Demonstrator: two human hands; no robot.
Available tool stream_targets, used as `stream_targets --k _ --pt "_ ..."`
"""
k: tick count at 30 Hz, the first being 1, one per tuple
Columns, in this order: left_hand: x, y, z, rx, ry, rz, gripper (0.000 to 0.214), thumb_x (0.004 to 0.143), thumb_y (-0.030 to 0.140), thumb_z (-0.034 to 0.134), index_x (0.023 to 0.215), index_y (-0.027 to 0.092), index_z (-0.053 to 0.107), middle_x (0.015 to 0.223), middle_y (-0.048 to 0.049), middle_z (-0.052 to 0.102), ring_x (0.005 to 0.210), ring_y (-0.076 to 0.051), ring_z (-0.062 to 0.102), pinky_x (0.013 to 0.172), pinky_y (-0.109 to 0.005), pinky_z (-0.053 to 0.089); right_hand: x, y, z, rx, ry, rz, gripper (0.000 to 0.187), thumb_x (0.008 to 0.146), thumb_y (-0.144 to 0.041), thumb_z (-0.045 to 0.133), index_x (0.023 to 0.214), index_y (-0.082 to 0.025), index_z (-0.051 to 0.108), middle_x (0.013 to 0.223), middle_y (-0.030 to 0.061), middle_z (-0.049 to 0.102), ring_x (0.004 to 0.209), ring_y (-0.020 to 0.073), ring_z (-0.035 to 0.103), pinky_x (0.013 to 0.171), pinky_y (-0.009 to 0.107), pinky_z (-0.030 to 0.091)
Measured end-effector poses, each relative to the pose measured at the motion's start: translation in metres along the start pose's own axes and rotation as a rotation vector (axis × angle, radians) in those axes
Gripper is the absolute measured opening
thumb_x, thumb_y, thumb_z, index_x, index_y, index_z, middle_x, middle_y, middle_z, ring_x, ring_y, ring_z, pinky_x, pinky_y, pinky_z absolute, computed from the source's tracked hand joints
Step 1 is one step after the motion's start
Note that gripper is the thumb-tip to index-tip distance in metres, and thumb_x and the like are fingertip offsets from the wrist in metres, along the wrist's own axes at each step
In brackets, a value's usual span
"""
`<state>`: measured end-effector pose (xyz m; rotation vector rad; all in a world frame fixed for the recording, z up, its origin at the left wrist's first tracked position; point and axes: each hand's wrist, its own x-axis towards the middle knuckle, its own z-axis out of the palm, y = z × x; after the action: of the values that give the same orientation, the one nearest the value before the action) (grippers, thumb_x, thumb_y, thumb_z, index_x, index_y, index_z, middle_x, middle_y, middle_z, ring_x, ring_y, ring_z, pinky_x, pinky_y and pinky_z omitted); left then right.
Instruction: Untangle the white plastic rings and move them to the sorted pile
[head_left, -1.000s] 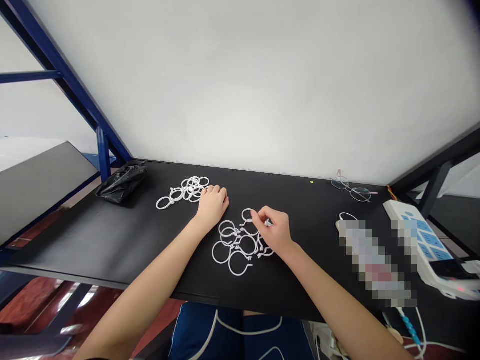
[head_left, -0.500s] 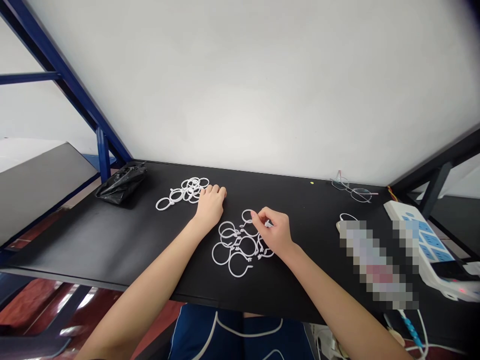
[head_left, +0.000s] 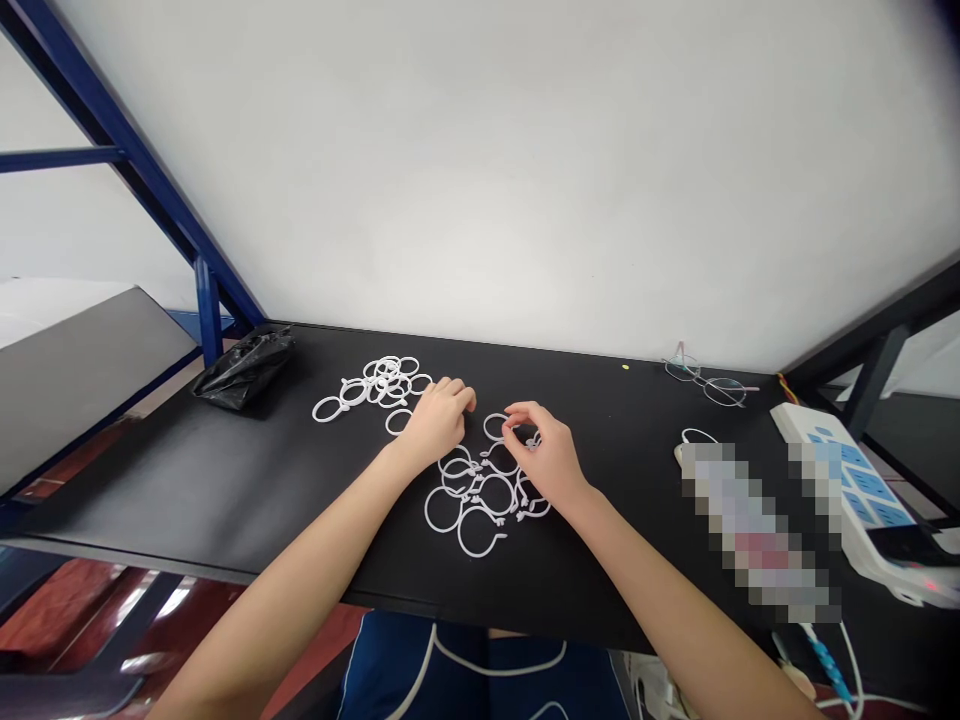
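Observation:
Several thin white plastic rings with small clasps (head_left: 480, 556) lie in a loose heap on the black table (head_left: 300, 500) in front of me. At the heap's far right edge is my right hand (head_left: 546, 450), its thumb and index finger curled together at the edge of one white plastic ring (head_left: 487, 427). My left hand (head_left: 441, 415) is above the table between this heap and a second pile of white rings (head_left: 386, 375), fingers loosely bent, with nothing seen in it. Just left of its wrist lies a single ring (head_left: 390, 424).
A crumpled black plastic bag (head_left: 244, 370) lies at the far left. To the right are eyeglasses (head_left: 701, 380), a blurred-out phone-like object (head_left: 750, 530) with a cable, and a white power strip (head_left: 825, 440). A white wall stands behind the table.
My left hand has drawn right and slightly nearer, away from the far pile, uncovering rings there. My right thumb and index finger have shifted slightly at the ring's edge.

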<state>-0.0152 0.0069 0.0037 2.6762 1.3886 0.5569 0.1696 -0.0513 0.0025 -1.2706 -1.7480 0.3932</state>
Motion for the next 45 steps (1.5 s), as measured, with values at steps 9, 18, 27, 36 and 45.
stream_targets --k 9,18,27,36,45 --pt "-0.005 0.012 0.004 -0.196 -0.062 0.103 0.032 0.073 0.0 0.037 0.089 0.021 0.055 0.092 -0.0056 0.057 0.092 -0.02 0.054 0.077 -0.031 0.048 0.0 0.006 0.001 -0.117 -0.094 0.039 0.014 0.079 -0.01 0.058 0.083 -0.022 0.064 0.084 0.0028 0.07 0.084 0.0222 0.064 0.079 0.04 0.052" --pt "-0.002 0.011 0.002 0.003 -0.129 -0.088 0.022 0.084 0.008 0.038 0.086 0.018 0.057 0.089 -0.0067 0.06 0.09 -0.021 0.058 0.073 -0.032 0.047 -0.001 0.008 0.002 -0.091 -0.112 0.054 0.012 0.081 -0.014 0.057 0.083 -0.021 0.065 0.085 0.003 0.07 0.082 0.0207 0.066 0.076 0.034 0.051" --pt "-0.007 0.012 -0.017 0.28 -0.285 -0.342 0.031 0.088 0.01 0.035 0.093 0.011 0.066 0.096 -0.016 0.064 0.099 -0.03 0.061 0.07 -0.034 0.05 -0.001 0.006 0.003 -0.057 -0.11 0.072 0.011 0.082 -0.016 0.055 0.081 -0.022 0.065 0.083 0.0028 0.069 0.082 0.0207 0.065 0.076 0.034 0.05" --pt "-0.01 0.014 -0.022 0.332 -0.311 -0.415 0.032 0.088 0.015 0.038 0.104 0.008 0.065 0.108 -0.0204 0.063 0.106 -0.034 0.056 0.082 -0.047 0.048 -0.002 0.009 0.003 -0.04 -0.088 0.039 0.011 0.083 -0.016 0.055 0.08 -0.021 0.064 0.082 0.0031 0.069 0.079 0.0199 0.064 0.076 0.033 0.05" --pt "-0.01 0.021 -0.023 0.337 -0.31 -0.394 0.03 0.089 0.019 0.039 0.107 0.006 0.06 0.111 -0.0206 0.061 0.105 -0.033 0.058 0.083 -0.041 0.047 -0.001 0.009 0.004 -0.038 -0.084 0.036 0.011 0.083 -0.016 0.055 0.079 -0.021 0.064 0.082 0.0028 0.069 0.079 0.0195 0.064 0.077 0.034 0.051"
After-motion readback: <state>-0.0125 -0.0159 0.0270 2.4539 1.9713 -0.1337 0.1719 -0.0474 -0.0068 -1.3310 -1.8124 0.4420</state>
